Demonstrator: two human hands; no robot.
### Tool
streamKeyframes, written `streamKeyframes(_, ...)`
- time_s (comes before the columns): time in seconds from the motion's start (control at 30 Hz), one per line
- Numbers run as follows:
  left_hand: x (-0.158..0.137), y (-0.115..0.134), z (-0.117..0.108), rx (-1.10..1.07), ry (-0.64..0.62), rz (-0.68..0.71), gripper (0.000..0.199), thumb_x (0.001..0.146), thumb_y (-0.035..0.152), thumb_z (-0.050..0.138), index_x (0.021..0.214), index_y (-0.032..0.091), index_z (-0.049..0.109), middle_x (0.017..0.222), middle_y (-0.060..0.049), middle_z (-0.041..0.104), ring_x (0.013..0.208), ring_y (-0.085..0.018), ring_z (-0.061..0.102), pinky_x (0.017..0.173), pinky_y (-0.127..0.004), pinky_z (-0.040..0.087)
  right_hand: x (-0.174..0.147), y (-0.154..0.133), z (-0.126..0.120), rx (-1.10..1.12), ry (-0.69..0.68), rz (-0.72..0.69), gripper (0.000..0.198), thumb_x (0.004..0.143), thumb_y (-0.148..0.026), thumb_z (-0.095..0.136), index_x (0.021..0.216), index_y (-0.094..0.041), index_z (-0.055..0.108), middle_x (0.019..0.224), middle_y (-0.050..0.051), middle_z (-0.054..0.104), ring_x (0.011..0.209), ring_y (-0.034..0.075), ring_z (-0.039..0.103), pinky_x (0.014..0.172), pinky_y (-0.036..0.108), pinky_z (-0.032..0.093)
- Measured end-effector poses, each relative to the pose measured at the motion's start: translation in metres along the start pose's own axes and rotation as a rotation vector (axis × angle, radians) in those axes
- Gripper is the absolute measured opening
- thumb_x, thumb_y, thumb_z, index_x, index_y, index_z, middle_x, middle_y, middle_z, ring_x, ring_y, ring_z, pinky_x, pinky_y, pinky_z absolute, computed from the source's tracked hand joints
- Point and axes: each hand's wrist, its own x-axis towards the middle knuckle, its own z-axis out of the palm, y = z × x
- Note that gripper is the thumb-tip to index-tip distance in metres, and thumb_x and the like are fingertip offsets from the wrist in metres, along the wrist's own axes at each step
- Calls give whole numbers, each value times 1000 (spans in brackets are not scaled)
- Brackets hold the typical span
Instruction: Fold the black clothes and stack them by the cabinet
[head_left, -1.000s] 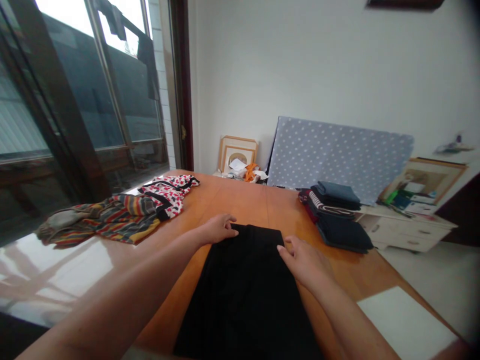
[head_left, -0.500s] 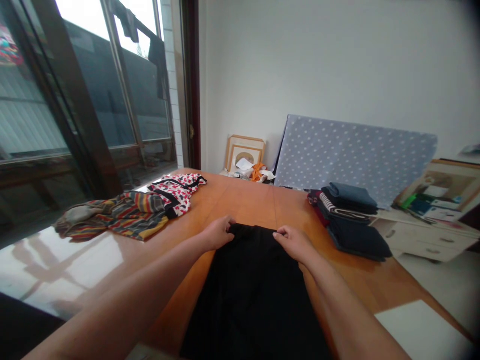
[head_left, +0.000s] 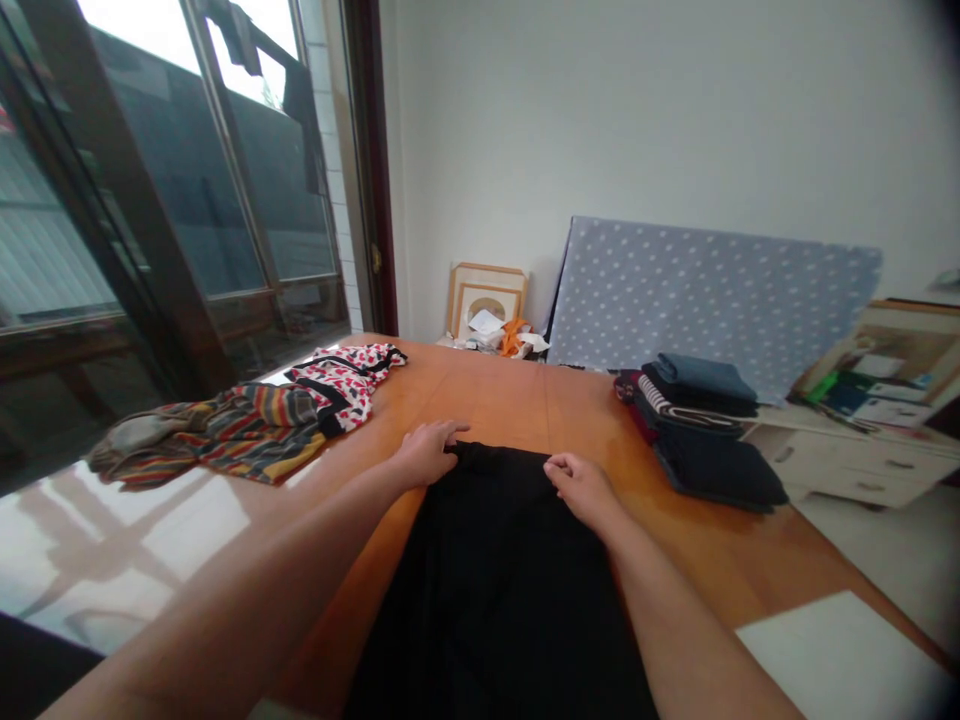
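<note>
A plain black garment [head_left: 502,560] lies lengthwise on the wooden table [head_left: 480,390], its narrower end away from me and its wider part running out of view below; what kind of clothing it is I cannot tell. At its far left corner is my left hand [head_left: 426,452], the index finger stretched out past the edge and the thumb apart beneath it, touching the cloth. My right hand [head_left: 581,482] pinches the far right corner between thumb and bent fingers. The far edge runs nearly straight between both hands.
On the left lie a striped garment [head_left: 255,430] and a red-and-white patterned one [head_left: 352,375]. A stack of folded clothes [head_left: 705,440] stands on the right. Nearer me is a white sheet [head_left: 847,650]. Beyond are a dotted cloth [head_left: 705,300], a picture frame [head_left: 487,275] and a drawer cabinet [head_left: 862,465].
My left hand has loosened its pinch, with the index finger now extended, and shifted slightly left. My right hand stays at its corner. The view has turned slightly.
</note>
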Motion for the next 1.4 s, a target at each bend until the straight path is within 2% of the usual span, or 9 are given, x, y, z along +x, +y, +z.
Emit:
streamKeyframes(0.1, 2, 10, -6, 39, -35, 46, 32, 72, 20, 65, 102, 29, 71, 106, -3, 69, 103, -25, 60, 89, -32, 43, 0, -2, -1, 42, -7, 12, 30, 87, -42, 55, 99, -20, 69, 84, 4, 71, 69, 16, 65, 62, 24, 46)
streamKeyframes(0.23, 11, 6, -8, -64, 63, -201, 15, 75, 21, 60, 88, 22, 68, 88, -3, 69, 90, -22, 62, 74, -28, 45, -2, -6, -7, 190, 7, 87, 34, 87, -45, 51, 99, -18, 68, 80, 4, 70, 60, 14, 63, 58, 23, 47)
streamKeyframes(0.37, 16, -10, -7, -115, 122, -361, 13, 80, 26, 56, 86, 19, 65, 78, -4, 67, 82, -21, 62, 65, -26, 43, 1, 0, -17, 157, 166, 140, 36, 88, -44, 48, 98, -17, 68, 81, 5, 70, 62, 15, 62, 58, 24, 46)
streamKeyframes(0.5, 21, -14, -3, -139, 88, -273, 27, 85, 33, 54, 103, 18, 66, 96, -7, 71, 92, -21, 64, 73, -26, 46, 7, 11, -26, -117, 292, 124, 29, 87, -38, 50, 102, -21, 70, 94, 5, 71, 86, 19, 65, 75, 28, 47)
streamKeyframes(0.67, 30, -14, -4, -59, -104, -90, 53, 71, 33, 70, 121, 16, 62, 125, -12, 65, 111, -24, 60, 93, -28, 44, 8, 9, -30, -398, 227, 150, 36, 89, -43, 53, 114, -22, 67, 110, 10, 66, 101, 24, 62, 83, 32, 44)
streamKeyframes(0.83, 44, -15, -9, -28, -225, -152, 50, 60, 26, 74, 108, 18, 66, 114, -8, 69, 101, -23, 62, 83, -26, 45, 8, 1, -28, -492, 91, 167, 32, 85, -48, 59, 98, -21, 70, 103, 11, 62, 96, 23, 61, 79, 32, 43)
streamKeyframes(1.03, 45, -14, -11, -76, -296, -236, 19, 57, 27, 72, 71, 18, 63, 65, 1, 63, 69, -18, 58, 60, -25, 39, 12, 6, -26, -313, 131, 173, 15, 78, -34, 61, 85, -22, 66, 87, 3, 66, 80, 17, 59, 66, 25, 39)
streamKeyframes(1.23, 16, -8, -26, -262, -207, -211, 22, 73, 36, 63, 86, 18, 61, 81, -1, 64, 71, -15, 57, 56, -23, 40, 4, -3, -31, 189, 207, 167, 14, 78, -32, 52, 85, -20, 55, 59, -3, 56, 54, 15, 58, 52, 24, 39)
streamKeyframes(1.4, -13, 14, -52, -534, -85, -272, 20, 77, 32, 66, 89, 18, 57, 77, 1, 56, 62, -10, 50, 45, -17, 34, -9, -39, -47, 524, 202, 193, 27, 76, -26, 57, 101, -19, 51, 67, -2, 59, 58, 16, 67, 43, 20, 36)
